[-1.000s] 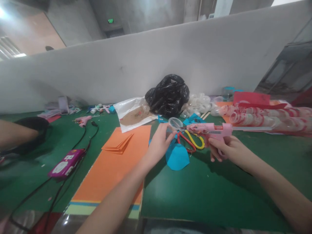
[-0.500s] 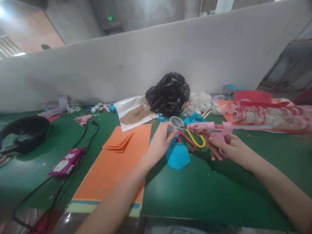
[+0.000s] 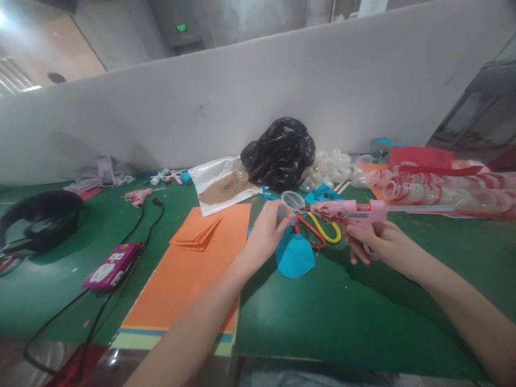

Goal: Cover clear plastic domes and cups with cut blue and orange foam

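In my right hand (image 3: 368,239) is a pink hot glue gun (image 3: 350,210), its nozzle pointing left and a clear glue stick (image 3: 419,209) jutting from its back. My left hand (image 3: 271,226) pinches a small clear plastic cup (image 3: 293,200), whose round rim faces me. The nozzle tip is close to the cup's lower right edge; whether they touch I cannot tell. Beneath both hands lie scissors with one red and one yellow handle loop (image 3: 331,231). A cut piece of blue paper (image 3: 295,255) rests in front of them on the green table.
Stacked orange paper (image 3: 189,285) lies left of centre. Behind stand a black plastic bag (image 3: 282,153) and a pile of clear cups (image 3: 330,169). Joined cups (image 3: 447,193) lie at right. A purple power bank-like box (image 3: 113,267) with black cables and another pink glue gun (image 3: 138,197) are left.
Both hands, the cup and the glue gun hold almost the same place. The view has shifted very slightly.
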Demonstrator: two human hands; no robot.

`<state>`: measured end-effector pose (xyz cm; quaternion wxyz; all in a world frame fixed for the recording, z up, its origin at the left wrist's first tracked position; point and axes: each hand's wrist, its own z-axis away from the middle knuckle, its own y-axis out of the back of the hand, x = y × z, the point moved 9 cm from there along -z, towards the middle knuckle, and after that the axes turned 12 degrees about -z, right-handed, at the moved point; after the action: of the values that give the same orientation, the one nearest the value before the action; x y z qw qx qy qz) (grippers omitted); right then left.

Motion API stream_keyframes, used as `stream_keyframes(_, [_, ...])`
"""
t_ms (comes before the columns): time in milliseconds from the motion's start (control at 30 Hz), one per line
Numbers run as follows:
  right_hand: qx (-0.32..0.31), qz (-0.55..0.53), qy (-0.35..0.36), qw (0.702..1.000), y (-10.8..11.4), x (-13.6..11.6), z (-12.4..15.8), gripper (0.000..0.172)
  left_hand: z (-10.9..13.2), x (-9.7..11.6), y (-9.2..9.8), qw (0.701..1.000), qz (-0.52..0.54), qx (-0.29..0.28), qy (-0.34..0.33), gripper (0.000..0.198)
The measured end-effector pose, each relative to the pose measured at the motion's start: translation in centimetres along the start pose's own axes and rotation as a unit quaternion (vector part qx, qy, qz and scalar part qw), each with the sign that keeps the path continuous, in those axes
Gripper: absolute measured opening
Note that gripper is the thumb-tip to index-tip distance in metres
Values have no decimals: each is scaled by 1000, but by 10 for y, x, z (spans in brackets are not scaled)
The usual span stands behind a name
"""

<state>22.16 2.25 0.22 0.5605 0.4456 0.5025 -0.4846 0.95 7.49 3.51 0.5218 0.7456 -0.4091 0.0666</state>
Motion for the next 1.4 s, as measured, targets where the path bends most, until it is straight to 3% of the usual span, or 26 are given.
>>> stream_keyframes(767, [8, 34, -13, 999, -4, -9, 3, 68, -1, -2, -1, 1000, -1, -7, 15, 11])
stream_keyframes(1033, [53, 38, 3, 998, 8, -18, 5, 68, 0, -3, -1, 1000, -3, -1, 10, 11])
stream_keyframes(1267, [23, 40, 4, 999, 5, -11, 5, 56, 3, 11, -6, 999, -10, -37, -24, 14])
stream_keyframes(1400, [23, 57, 7, 998, 4, -7, 3, 63, 5, 16, -11, 998, -5, -54, -36, 20])
